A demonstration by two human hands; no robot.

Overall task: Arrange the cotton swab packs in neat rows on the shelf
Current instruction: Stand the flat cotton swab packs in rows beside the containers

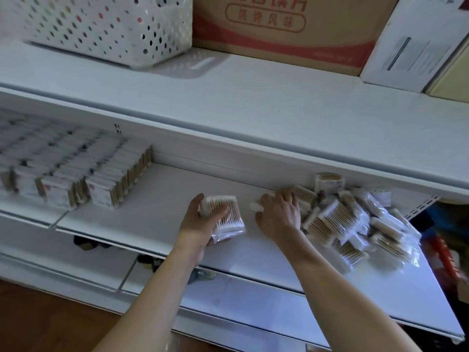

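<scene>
Head view: a small stack of cotton swab packs (224,219) is gripped in the left hand (200,224), held just above the shelf (162,214); the stack appears to be two or three packs, though the exact count cannot be told. Just beside it, the right hand (278,217) is laid with fingers curled at the near edge of the loose pile of packs (352,222), but whether a pack is pinched cannot be told. Beyond the left hand, four or so neat rows (76,171) are already stood upright. The stack could be fanned apart and dropped if the grip is loosened, and the pile, roughly a dozen or more packs, could be pushed off the shelf's front edge.
</scene>
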